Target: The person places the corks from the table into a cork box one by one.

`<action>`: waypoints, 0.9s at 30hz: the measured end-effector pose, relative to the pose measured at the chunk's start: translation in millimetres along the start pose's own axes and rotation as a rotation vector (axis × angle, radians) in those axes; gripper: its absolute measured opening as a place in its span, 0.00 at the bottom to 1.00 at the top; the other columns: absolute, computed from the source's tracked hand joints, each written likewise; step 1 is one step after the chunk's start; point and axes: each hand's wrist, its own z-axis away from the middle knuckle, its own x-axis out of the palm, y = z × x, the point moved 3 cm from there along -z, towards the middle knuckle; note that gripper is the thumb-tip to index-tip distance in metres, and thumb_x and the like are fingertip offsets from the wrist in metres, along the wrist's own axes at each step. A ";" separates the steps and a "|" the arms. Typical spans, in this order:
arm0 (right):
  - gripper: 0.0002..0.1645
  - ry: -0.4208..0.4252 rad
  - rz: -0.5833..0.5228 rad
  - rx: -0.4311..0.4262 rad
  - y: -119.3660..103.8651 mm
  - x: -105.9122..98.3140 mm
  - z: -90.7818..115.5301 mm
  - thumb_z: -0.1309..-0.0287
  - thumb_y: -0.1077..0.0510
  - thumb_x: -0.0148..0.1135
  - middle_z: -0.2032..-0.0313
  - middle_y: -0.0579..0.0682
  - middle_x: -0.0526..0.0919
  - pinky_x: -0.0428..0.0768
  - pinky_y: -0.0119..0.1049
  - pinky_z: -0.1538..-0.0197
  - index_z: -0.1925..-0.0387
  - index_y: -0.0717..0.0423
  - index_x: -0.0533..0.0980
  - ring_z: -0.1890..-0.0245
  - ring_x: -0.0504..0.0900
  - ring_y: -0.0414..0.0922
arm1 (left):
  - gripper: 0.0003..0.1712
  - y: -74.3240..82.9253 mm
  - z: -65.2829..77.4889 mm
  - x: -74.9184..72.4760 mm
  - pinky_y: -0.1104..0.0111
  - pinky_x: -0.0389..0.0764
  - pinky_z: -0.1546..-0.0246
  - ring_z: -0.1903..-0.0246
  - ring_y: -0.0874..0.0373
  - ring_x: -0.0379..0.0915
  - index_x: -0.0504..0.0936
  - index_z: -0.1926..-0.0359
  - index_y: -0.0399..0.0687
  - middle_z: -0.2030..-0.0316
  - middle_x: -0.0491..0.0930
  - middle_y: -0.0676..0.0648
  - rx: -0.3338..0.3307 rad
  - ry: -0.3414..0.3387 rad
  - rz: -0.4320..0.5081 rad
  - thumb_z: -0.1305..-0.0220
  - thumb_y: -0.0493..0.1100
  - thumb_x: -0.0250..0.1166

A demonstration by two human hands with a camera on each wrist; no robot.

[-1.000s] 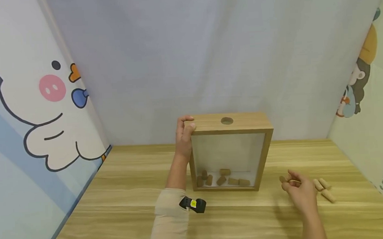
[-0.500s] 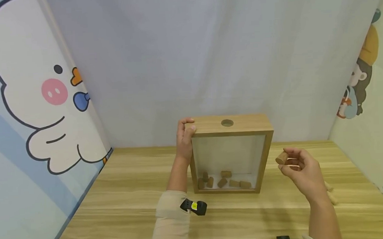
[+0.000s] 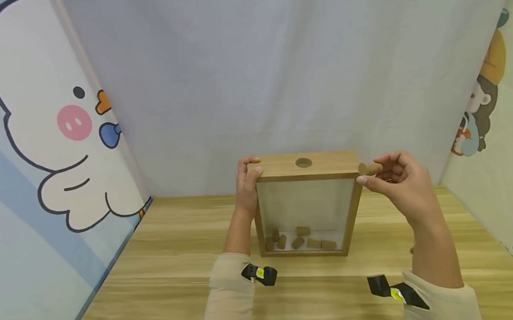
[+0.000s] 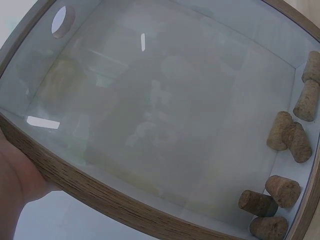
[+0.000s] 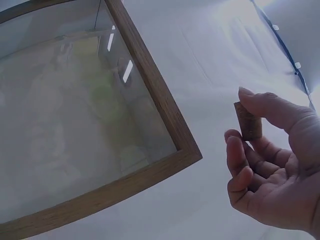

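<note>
right grip (image 3: 405, 188) clamped on cork (image 3: 371, 169), just beside top right corner of box (image 3: 308, 203). cork's long axis sideways in head view, hole (image 3: 303, 163) off left. left grip (image 3: 247, 183) clamped on box's top left corner.

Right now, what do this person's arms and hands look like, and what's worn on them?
The left hand and right hand wear no gloves. The left sleeve and right sleeve are beige cloth, ending short of the wrists. Near each cuff is a small black gadget with a bright yellow patch: left gadget, right gadget.
</note>
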 end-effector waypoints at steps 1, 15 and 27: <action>0.21 0.004 0.038 -0.016 -3.2 1.6 -4.2 0.52 0.66 0.68 0.65 0.46 0.77 0.75 0.26 0.67 0.57 0.56 0.69 0.69 0.76 0.41 | 0.19 -0.2 -0.3 -0.3 0.58 0.52 0.48 0.46 0.53 0.52 0.65 0.53 0.41 0.46 0.61 0.45 0.002 -0.001 -0.001 0.43 0.47 0.48; 0.20 -0.109 0.260 -0.048 -31.8 27.3 -63.5 0.47 0.57 0.66 0.67 0.51 0.76 0.70 0.31 0.66 0.55 0.61 0.72 0.68 0.74 0.44 | 0.18 0.5 -1.0 -0.9 0.62 0.55 0.50 0.49 0.55 0.54 0.65 0.53 0.36 0.48 0.63 0.47 0.004 0.009 0.031 0.42 0.43 0.49; 0.15 -0.535 0.292 0.133 -35.9 58.4 -100.2 0.45 0.62 0.62 0.62 0.55 0.78 0.68 0.45 0.56 0.55 0.61 0.73 0.61 0.74 0.50 | 0.19 1.2 -0.7 -1.1 0.62 0.55 0.51 0.51 0.55 0.54 0.65 0.52 0.36 0.47 0.61 0.46 -0.013 0.007 0.029 0.43 0.43 0.49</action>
